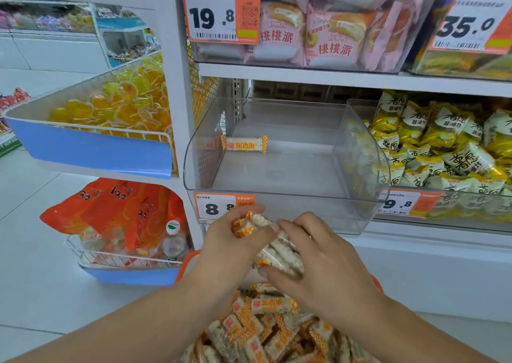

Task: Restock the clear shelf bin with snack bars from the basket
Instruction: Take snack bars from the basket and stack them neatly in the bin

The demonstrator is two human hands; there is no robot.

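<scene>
Shop shelf ahead, clear bin (pixel 288 185) nearly bare; left hand (pixel 235 240) and right hand (pixel 318 254) clutching snack bars (pixel 277 254) over basket (pixel 188 263), loose bundle liable to spill.

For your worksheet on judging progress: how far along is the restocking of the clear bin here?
Done: one snack bar lies in the clear bin.
In hand: the left hand and right hand together grip a bundle of bars below the bin.
Left: nearly everything; the basket is heaped with bars.
</scene>
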